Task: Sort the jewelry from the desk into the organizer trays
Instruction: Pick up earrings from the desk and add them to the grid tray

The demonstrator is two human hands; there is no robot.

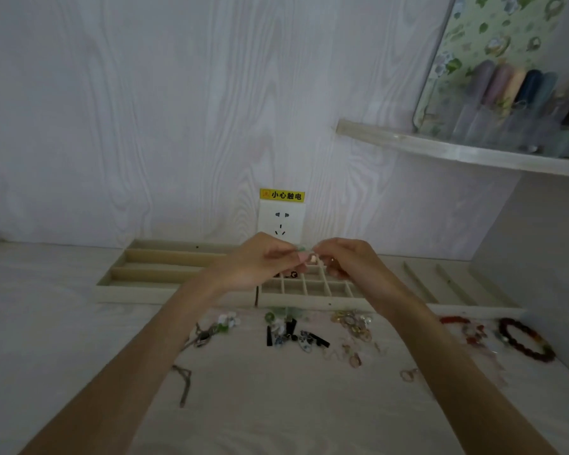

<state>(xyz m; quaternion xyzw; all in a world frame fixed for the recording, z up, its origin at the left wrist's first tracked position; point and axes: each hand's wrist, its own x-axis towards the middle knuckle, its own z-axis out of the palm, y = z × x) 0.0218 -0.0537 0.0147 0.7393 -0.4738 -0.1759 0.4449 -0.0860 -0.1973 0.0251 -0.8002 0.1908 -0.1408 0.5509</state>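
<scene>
- A pale wood-grain wall (145, 110) is rising behind a light desk (276, 405), with a white socket (281, 223) under a yellow warning sticker (282, 195) at the middle
- At the far left, a beige tray with long slots (165, 261) is lying against the wall
- A thin metal chain (184, 384) is lying alone on the desk, in front of that tray
- The left hand (260, 262) is hovering above the trays, its fingertips curling in to pinch a small green piece (302, 248)
- The right hand (345, 257) is meeting it, fingers curling to pinch the same piece from the other side; what kind of jewelry it is cannot be told
- Under the hands, a grid tray (312, 287) is sitting, one cell holding something dark
- Loose jewelry is spreading along the desk in front of the trays: green beads (278, 315), black clips (291, 333), gold rings (352, 323)
- Far right, a dark red bead bracelet (526, 339) is lying near the side wall
- Above it, a shelf (457, 151) is carrying coloured tubes (513, 100)
</scene>
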